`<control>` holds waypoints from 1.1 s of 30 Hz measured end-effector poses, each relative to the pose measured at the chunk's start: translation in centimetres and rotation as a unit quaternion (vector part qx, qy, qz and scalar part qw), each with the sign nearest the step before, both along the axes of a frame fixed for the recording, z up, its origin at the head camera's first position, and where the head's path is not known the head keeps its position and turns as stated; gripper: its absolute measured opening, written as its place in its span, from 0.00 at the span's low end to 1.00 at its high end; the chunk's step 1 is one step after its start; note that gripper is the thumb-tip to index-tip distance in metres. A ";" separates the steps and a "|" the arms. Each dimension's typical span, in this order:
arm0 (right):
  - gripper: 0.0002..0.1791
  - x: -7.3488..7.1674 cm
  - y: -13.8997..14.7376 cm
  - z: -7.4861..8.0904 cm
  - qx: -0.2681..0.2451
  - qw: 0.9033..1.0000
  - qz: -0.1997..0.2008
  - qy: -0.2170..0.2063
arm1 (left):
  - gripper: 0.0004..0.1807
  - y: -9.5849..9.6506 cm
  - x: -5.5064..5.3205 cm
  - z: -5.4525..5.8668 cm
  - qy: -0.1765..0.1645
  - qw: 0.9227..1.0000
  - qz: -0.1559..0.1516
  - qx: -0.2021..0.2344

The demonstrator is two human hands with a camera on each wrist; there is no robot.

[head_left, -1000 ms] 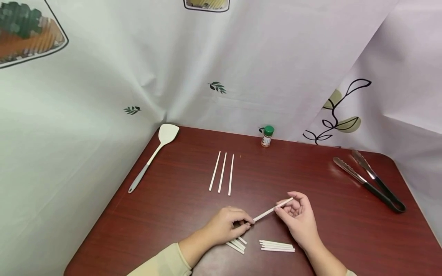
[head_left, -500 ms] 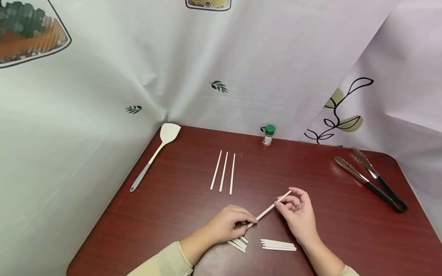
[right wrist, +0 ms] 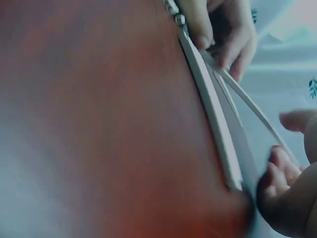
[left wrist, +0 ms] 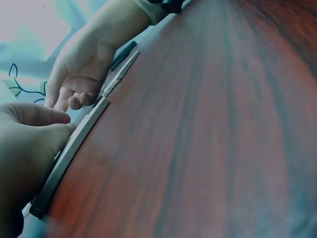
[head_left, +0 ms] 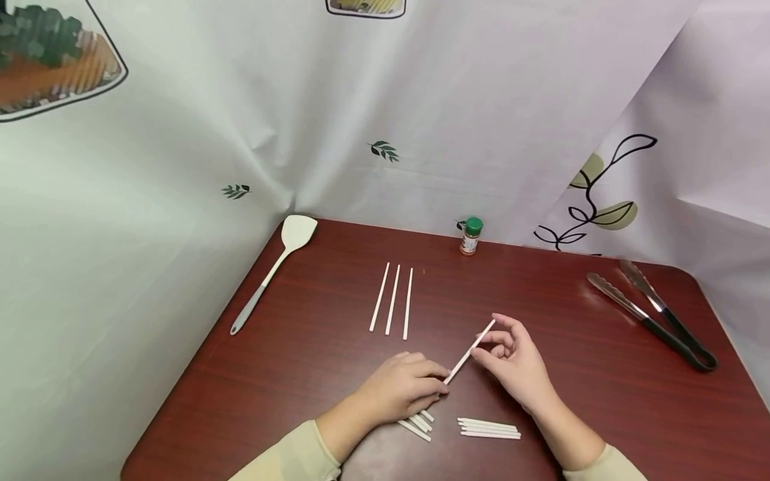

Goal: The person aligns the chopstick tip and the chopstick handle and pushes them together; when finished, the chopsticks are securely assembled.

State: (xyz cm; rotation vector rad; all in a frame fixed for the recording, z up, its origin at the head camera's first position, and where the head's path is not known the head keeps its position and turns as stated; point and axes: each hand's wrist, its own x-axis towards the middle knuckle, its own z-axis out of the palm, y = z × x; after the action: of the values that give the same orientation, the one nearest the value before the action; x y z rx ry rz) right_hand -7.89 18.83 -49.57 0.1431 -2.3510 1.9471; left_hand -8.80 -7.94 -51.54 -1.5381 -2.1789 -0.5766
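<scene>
Between both hands, a thin white stick (head_left: 460, 364) slants up to the right in the head view. My left hand (head_left: 398, 389) pinches its lower end between thumb and fingers. Higher up, my right hand (head_left: 519, 366) holds the same stick, thumb on one side and a fingertip at its top end. Several white sticks (head_left: 416, 431) lie partly hidden below my left hand. To their right is a small row of white sticks (head_left: 490, 428), seen close in the right wrist view as white sticks (right wrist: 213, 109). Farther off, three white sticks (head_left: 391, 300) lie side by side, spaced apart.
A white spatula (head_left: 297, 234) with a grey handle lies along the left edge of the dark red table (head_left: 289, 374). At the back stands a green-capped spice jar (head_left: 471, 237). Metal tongs (head_left: 656, 314) with black handles lie at the right. White printed cloth (head_left: 457, 120) surrounds the back.
My right hand has moved up and left with its end of the stick, turning the stick to a steeper slant. My left hand stays at the lower end.
</scene>
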 end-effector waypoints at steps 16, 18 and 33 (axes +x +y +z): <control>0.40 -5.4 -1.8 2.1 0.224 0.972 0.064 0.019 | 0.09 0.3 -0.8 -0.1 0.036 0.998 0.038 -0.018; 0.40 -6.3 -2.0 1.9 0.225 0.971 0.083 0.005 | 0.09 0.3 -0.9 -0.2 0.038 0.998 0.044 -0.018; 0.41 -11.3 -3.8 1.5 0.366 0.917 0.154 0.043 | 0.09 0.4 -2.8 0.1 -0.025 0.995 0.098 -0.011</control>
State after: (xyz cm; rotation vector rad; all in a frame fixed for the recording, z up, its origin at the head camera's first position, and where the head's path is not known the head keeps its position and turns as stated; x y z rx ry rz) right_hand -19.16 15.06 -48.03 0.6604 -2.9987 0.9916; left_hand -11.56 -7.58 -51.41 -1.3126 -2.3470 -0.5326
